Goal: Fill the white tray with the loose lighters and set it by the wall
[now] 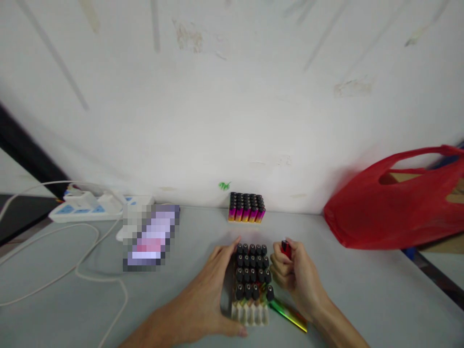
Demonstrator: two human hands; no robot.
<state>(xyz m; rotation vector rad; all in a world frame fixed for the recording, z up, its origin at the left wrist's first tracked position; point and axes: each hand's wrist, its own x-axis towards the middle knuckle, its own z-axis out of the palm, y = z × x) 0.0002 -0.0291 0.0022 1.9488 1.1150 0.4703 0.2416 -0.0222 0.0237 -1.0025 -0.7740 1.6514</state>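
Head view: right hand (299, 271) around half-hidden object (286, 250).

Power strip (87, 213) and phone (154, 237) left, tray (250, 316) centre, packed cylinders (247, 208) behind, bag (395, 203) right

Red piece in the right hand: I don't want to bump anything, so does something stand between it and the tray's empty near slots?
Yes: on a straight line from the red piece in the right hand, the black-topped pieces at the right side of the tray stand before its empty slots.
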